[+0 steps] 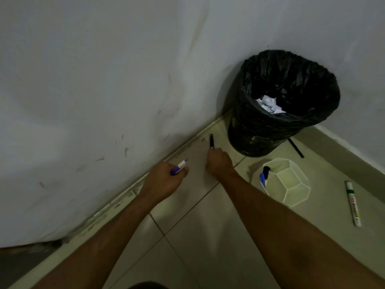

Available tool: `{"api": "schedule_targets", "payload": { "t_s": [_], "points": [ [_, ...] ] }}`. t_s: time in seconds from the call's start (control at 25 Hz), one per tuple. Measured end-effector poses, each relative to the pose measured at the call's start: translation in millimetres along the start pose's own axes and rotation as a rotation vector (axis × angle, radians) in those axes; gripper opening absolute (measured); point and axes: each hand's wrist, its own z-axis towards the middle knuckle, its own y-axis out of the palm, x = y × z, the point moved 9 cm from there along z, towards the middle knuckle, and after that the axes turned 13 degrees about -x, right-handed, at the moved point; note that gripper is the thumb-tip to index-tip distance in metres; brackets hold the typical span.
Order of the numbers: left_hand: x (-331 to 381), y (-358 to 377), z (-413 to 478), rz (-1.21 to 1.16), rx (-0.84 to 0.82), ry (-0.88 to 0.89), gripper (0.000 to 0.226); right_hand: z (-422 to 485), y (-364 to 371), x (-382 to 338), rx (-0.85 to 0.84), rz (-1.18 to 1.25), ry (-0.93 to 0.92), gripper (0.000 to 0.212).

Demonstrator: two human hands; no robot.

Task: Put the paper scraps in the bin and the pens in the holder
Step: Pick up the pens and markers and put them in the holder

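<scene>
My left hand (164, 181) is closed around a purple and white pen (179, 166), whose tip sticks out past my thumb. My right hand (218, 162) is closed on the near end of a black pen (211, 141) that lies on the floor by the wall. A black-lined bin (289, 126) stands in the corner with crumpled white paper scraps (269, 105) inside. A white wire pen holder (291, 191) sits on the tiles right of my right arm, holding a blue pen (263, 180) and a black-capped one (266, 171). A green and white marker (352, 203) lies further right.
White walls meet at the corner behind the bin. A thin black strip (296, 148) lies on the floor beside the bin. Pale floor tiles (208, 236) with dark grout lines spread under my arms.
</scene>
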Motion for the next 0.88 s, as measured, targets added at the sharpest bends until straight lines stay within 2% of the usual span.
{"api": "schedule_targets", "payload": {
  "t_s": [0.04, 0.12, 0.16, 0.2, 0.24, 0.32, 0.36, 0.44, 0.48, 0.56, 0.64, 0.72, 0.8, 0.88],
  "points": [
    [7.4, -1.5, 1.0, -0.008, 0.002, -0.001, 0.056, -5.8, 2.4, 3.8, -0.011, 0.040, 0.022, 0.037],
    [24.0, -5.2, 1.9, -0.033, 0.004, 0.001, 0.052, -14.2, 13.1, 13.9, -0.070, 0.218, 0.083, 0.064],
    [32.4, -7.5, 2.4, -0.036, 0.006, -0.004, 0.050, -21.4, 18.8, 20.1, -0.120, 0.357, 0.124, 0.076],
    [39.3, -10.8, 3.5, -0.038, 0.007, -0.016, 0.049, -28.8, 23.8, 25.1, -0.182, 0.559, 0.161, 0.078],
    [45.4, -13.3, 4.9, -0.043, 0.002, -0.026, 0.049, -38.0, 28.5, 26.7, -0.248, 0.827, 0.172, 0.067],
    [60.3, -18.7, 6.9, -0.038, -0.017, -0.029, 0.049, -64.1, 36.4, 15.3, -0.420, 1.354, 0.141, 0.030],
    [69.4, -21.2, 6.7, -0.032, -0.020, -0.024, 0.048, -76.0, 28.9, 13.0, -0.438, 1.484, 0.079, 0.018],
    [89.8, -27.7, 8.7, -0.035, -0.017, -0.009, 0.047, -90.4, 4.9, 18.4, -0.371, 1.612, -0.020, 0.006],
    [98.2, -31.3, 9.9, -0.050, -0.014, 0.000, 0.047, -96.2, -9.8, 21.6, -0.315, 1.658, -0.047, 0.005],
    [124.1, -33.4, 12.9, -0.078, -0.025, 0.045, 0.048, -109.4, -44.1, 40.8, -0.168, 1.737, -0.064, 0.032],
    [147.5, -28.2, 14.7, -0.131, -0.069, 0.108, 0.044, -125.3, -77.6, 58.4, -0.044, 1.705, -0.111, 0.045],
    [168.8, -12.8, 14.3, -0.185, -0.140, 0.158, 0.037, -145.7, -102.7, 78.5, 0.016, 1.546, -0.176, 0.036],
    [189.3, 10.8, 12.6, -0.201, -0.216, 0.190, 0.030, -169.1, -113.2, 107.8, 0.020, 1.282, -0.186, 0.021],
    [211.1, 36.9, 9.6, -0.178, -0.290, 0.233, 0.025, -192.3, -112.1, 142.5, 0.006, 1.022, -0.160, 0.023]
  ]
}}
